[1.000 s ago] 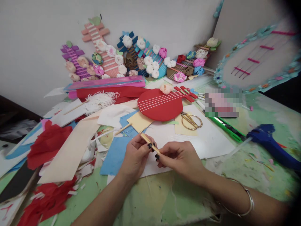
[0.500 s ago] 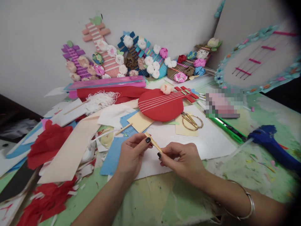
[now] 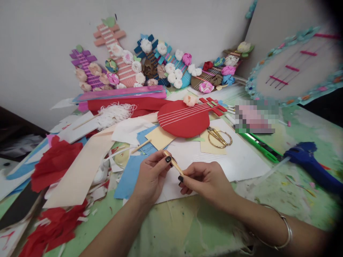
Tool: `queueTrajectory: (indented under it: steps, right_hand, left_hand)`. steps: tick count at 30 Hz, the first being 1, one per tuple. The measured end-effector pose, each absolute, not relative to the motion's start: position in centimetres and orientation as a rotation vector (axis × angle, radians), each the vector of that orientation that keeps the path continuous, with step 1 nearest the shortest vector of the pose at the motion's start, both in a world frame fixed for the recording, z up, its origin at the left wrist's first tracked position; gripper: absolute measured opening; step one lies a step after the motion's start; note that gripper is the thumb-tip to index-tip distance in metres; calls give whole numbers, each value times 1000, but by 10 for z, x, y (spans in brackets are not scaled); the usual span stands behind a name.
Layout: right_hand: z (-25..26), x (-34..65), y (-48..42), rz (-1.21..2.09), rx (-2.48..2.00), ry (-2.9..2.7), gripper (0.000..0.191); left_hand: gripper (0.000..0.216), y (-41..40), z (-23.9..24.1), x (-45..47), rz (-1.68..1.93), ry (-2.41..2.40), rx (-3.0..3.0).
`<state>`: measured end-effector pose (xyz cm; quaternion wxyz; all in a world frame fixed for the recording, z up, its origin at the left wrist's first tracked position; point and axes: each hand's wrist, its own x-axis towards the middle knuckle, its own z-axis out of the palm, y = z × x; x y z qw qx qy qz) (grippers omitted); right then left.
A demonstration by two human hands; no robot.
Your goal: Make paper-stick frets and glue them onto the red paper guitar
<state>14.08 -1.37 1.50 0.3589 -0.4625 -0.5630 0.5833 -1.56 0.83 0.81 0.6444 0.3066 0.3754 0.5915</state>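
Observation:
Between my two hands, above the white sheet [image 3: 241, 166], runs a thin pale-yellow stick [image 3: 175, 165]; whether it is wood or rolled paper I cannot tell. My left hand [image 3: 152, 173] pinches its upper end between thumb and fingers. At the lower end, the thumb and fingertips of my right hand [image 3: 206, 180] are closed on it. Just beyond lies a red paper lute [image 3: 183, 123] with white strings and a pale flower. Gold-handled scissors [image 3: 219, 138] rest to its right, and yellow paper [image 3: 160, 138] lies partly beneath it.
A blue glue gun [image 3: 305, 157] and a green cutter knife [image 3: 261, 148] lie at right. Red crepe paper [image 3: 56, 160], a cream strip [image 3: 80, 167] and scraps cover the left side. Several decorated paper lutes [image 3: 123, 67] lean against the back wall.
The pale-yellow stick has turned slightly between my fingers, and my right fingertips have shifted a little to the left along it. Both hands otherwise stay in place.

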Motion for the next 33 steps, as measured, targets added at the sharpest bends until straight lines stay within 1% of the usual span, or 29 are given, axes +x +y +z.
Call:
queueTrajectory:
  steps: [12, 20, 28, 31, 33]
  right_hand:
    - [14, 141, -15, 1541, -1163, -1434, 9]
    - [15, 142, -15, 1482, -1177, -1488, 10]
    - [15, 141, -14, 1483, -1162, -1520, 10]
    - [15, 141, -14, 1421, -1176, -1551, 10]
    - [14, 142, -15, 1301, -1202, -1611, 10]
  left_hand:
    - [12, 10, 8, -20, 1352, 823, 681]
    - [17, 11, 6, -22, 1361, 887, 681]
    - [16, 11, 13, -22, 1320, 836, 696]
    - [15, 11, 11, -21, 1321, 837, 695]
    - [15, 10, 9, -21, 1306, 865, 722]
